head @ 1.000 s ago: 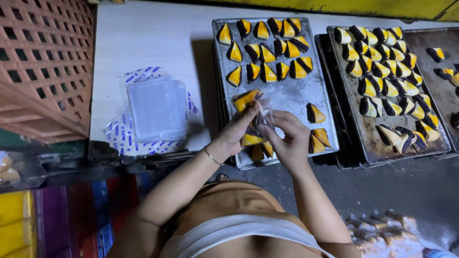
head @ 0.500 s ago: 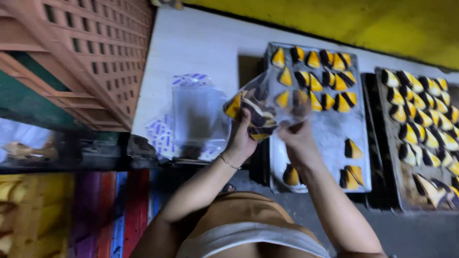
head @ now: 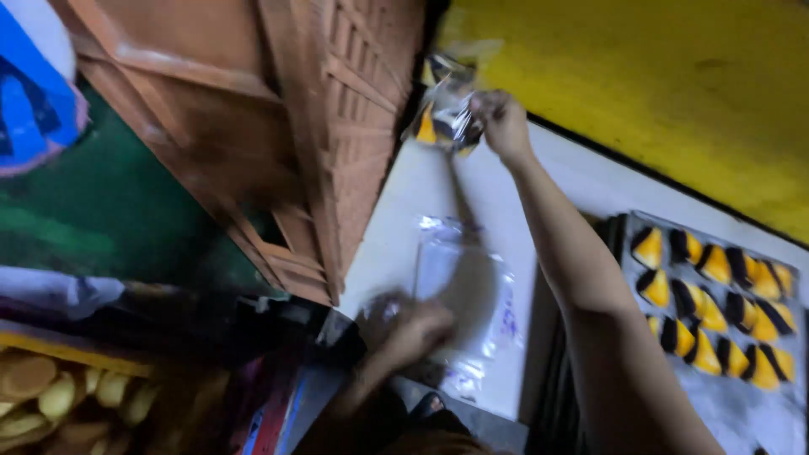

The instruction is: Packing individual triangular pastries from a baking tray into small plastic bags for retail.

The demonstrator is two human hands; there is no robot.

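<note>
— Right now, right hand raised far out over the white table, pinched shut on a clear bag of yellow-and-dark cake pieces, close beside the brown lattice crate.

— And the left?

— Left hand low, near the table's front edge, fingers spread flat on the stack of empty clear bags. Not closed on anything, as far as the blur allows.

— Weak points?

— Probably the pinch. Bag hanging by its top from fingertips alone, weight below; a slack grip could drop it on the table and bruise the pieces. Hard to tell whether the mouth is sealed; if open, a tilt might spill them.

— Anything nearby to snag on?

— Crate edge, just beside the bag. A swing that way could catch the thin film. Also the loose bags under the left hand: slippery, apt to slide off the front edge if pressed sideways.

— The tray?

— Metal tray of wedge-shaped cakes off to the right, beyond the outstretched forearm; a careless elbow could brush the near rows.
</note>
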